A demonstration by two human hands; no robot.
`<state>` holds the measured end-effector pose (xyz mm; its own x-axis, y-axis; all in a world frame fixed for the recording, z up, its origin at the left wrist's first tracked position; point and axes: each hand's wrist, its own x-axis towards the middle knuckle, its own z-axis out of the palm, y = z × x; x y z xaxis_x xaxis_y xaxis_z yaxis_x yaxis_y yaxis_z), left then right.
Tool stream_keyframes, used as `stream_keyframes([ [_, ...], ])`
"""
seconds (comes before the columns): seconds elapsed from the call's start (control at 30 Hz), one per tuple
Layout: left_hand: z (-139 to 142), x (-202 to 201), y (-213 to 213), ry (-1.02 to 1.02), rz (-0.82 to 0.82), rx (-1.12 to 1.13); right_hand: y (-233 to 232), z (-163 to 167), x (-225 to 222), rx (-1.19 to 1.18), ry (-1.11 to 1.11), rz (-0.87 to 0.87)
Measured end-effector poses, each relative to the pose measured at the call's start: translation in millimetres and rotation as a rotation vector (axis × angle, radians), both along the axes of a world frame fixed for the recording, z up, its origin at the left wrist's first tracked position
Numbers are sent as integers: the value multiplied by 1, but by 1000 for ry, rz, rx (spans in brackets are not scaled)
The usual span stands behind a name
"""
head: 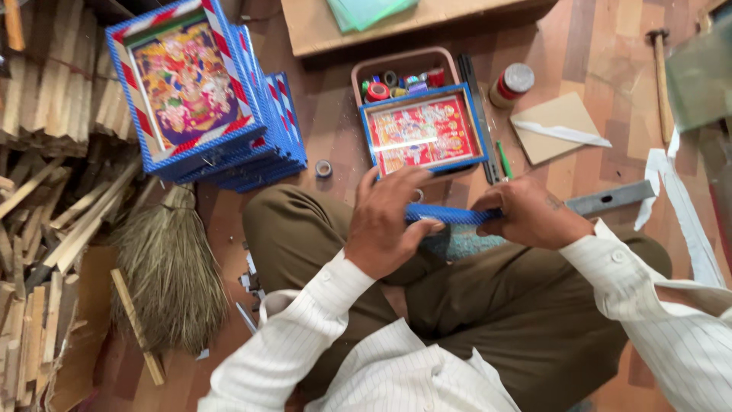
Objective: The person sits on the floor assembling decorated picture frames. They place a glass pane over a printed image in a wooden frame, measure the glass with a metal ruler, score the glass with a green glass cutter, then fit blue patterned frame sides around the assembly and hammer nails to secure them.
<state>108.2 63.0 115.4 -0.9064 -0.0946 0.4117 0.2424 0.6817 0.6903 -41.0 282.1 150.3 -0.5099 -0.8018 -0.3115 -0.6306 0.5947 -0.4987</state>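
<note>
I hold a blue picture frame (pixel 450 215) edge-on over my lap, so only its upper blue rail shows well. My left hand (pixel 385 225) grips its left end with fingers curled over the top. My right hand (pixel 526 214) grips its right end. Just beyond it a second blue-framed colourful picture (pixel 423 133) lies face up on a pinkish tray (pixel 404 61) holding several tape rolls.
A stack of blue-and-red framed pictures (pixel 202 99) leans at the left. Wooden strips (pixel 46 206) and a straw broom (pixel 168 267) lie further left. A jar (pixel 512 82), brown card (pixel 553 126), hammer (pixel 662 80), metal bar (pixel 610 198) and white paper strips (pixel 682 214) sit on the right.
</note>
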Motion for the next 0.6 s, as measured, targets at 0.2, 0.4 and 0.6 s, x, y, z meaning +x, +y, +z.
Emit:
stream_keyframes([
  [0.2, 14, -47, 30, -319, -121, -154, 0, 0, 0, -100, -7, -3],
  [0.4, -2, -61, 35, -366, -67, -134, 7, -5, 3, -6, -230, -267],
  [0.6, -7, -56, 34, -333, -68, -143, 24, -32, 24, -347, -524, -576],
])
